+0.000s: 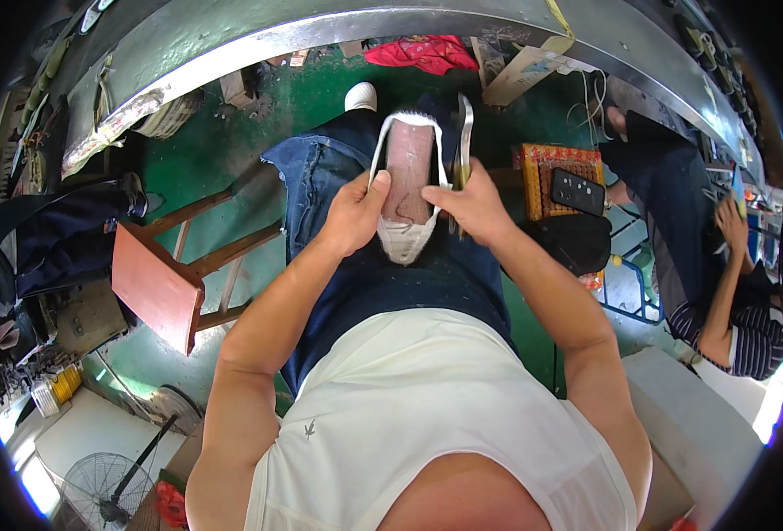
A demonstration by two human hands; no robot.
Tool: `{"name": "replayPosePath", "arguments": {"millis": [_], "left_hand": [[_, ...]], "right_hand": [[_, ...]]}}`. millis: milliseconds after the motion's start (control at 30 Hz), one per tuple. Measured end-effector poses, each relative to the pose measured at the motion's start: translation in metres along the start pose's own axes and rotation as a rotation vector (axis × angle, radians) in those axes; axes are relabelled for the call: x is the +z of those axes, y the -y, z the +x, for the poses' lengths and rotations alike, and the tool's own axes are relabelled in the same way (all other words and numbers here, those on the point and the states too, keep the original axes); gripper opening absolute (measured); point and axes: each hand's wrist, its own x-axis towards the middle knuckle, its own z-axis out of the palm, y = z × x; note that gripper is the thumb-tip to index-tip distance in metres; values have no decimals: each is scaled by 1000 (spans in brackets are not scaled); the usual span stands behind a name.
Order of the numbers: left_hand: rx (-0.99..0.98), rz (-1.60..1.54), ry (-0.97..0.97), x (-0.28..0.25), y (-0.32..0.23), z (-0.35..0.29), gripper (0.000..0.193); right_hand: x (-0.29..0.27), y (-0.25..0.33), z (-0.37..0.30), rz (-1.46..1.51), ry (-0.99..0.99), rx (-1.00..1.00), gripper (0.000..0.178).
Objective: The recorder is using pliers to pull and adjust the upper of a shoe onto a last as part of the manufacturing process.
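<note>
On my lap lies a white shoe upper around a pinkish shoe last, bottom side up. The upper's edge stands up around the last, and a dark thread-like line shows near its lower end. My left hand is closed on the left side of the upper, its thumb at the edge. My right hand presses its thumb on the opposite edge. Between that hand's fingers is a long silvery metal tool, pointing away from me; its exact kind is not clear.
A grey metal bench edge curves across the far side. To the left stands a reddish wooden stool. At right, a black phone lies on a beaded seat. Another person works beyond it. A fan stands lower left.
</note>
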Motion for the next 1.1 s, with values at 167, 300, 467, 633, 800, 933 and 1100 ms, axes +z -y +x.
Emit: {"name": "replayPosePath", "arguments": {"millis": [167, 300, 467, 633, 800, 933, 1100], "left_hand": [[-414, -214, 145, -10, 15, 9, 51], [-237, -332, 233, 3, 8, -3, 57], [-132, 3, 131, 16, 29, -27, 84], [-90, -105, 122, 28, 41, -29, 88], [-44, -40, 134, 25, 46, -29, 95], [-69, -14, 172, 20, 61, -27, 101], [-81, 98, 160, 23, 49, -25, 102]], "right_hand": [[-13, -18, -10, 114, 250, 265, 41], [-38, -5, -36, 126, 136, 220, 25], [-74, 50, -58, -714, 603, 204, 43], [-62, 49, -57, -1040, 458, -547, 48], [-47, 81, -40, -1395, 685, -471, 45], [-49, 66, -28, -1148, 872, -304, 41], [-58, 62, -43, -957, 607, -463, 24]]}}
